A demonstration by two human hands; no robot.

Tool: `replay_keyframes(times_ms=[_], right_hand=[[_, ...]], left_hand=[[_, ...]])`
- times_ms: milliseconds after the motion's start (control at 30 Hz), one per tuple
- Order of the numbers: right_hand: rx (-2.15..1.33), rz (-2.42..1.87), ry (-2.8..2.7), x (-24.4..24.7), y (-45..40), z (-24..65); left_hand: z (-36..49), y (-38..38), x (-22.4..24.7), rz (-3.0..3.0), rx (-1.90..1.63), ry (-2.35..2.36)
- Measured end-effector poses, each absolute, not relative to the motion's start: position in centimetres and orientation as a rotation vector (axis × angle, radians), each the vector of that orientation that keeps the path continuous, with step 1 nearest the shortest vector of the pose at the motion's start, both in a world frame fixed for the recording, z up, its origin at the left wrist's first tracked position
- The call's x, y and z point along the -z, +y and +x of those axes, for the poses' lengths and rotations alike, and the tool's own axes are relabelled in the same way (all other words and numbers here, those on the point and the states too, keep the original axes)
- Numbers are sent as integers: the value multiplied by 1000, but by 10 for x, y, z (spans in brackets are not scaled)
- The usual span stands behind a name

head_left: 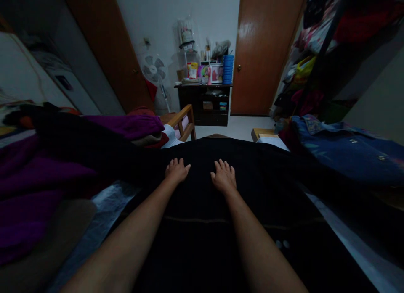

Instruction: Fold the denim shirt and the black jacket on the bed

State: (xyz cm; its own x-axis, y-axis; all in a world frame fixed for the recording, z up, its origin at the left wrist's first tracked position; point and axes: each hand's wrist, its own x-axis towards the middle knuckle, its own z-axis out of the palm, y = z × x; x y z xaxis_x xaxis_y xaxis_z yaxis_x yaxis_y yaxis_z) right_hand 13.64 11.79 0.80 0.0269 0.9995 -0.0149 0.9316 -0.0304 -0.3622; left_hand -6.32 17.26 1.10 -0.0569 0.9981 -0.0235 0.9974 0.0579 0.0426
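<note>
A large black garment [198, 200] lies spread out in front of me, its long sleeves reaching to the left and the right. Across its lower part runs a thin pale line, and two small round buttons [282, 244] show at the lower right. My left hand [177, 170] rests palm down on the upper part of the garment, fingers apart. To its right, my right hand [224, 175] lies flat on the same cloth with its fingers spread. Neither hand grips anything.
Purple cloth [41, 183] is heaped at left, and a folded denim garment [347, 146] lies at right. Beyond the garment are a wooden chair [186, 120], a dark cabinet [202, 99] with items on it, a white fan [154, 70] and a brown door [268, 53]. Clothes hang at upper right.
</note>
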Motion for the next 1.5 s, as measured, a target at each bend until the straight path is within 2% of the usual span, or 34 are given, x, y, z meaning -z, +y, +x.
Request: replay_keyframes(times_ms=[267,400,567,700,1100,1267,1500], right_hand=[[-397,-2046,-1950,-5,118,137],[-405,-2046,-1931,-3,118,137],[-411,-2028,-1939,-4,120,141],[-459,-2024,-1968,-10,122,156],[-371,-2514,-1540,-9,126,201],[-288,-2516,-1514,-8,126,199],[-374,-2343,-1753,-17,102,182]], left_hand=[[-70,195,-9,2027,-15,2296],[-44,173,-14,2072,-65,2282],[2,131,-12,2148,-40,1979],[15,113,-2,2217,-114,2025],[13,111,4,2275,-170,2035],[13,110,4,2272,-223,2024],[14,107,0,2258,-269,2010]])
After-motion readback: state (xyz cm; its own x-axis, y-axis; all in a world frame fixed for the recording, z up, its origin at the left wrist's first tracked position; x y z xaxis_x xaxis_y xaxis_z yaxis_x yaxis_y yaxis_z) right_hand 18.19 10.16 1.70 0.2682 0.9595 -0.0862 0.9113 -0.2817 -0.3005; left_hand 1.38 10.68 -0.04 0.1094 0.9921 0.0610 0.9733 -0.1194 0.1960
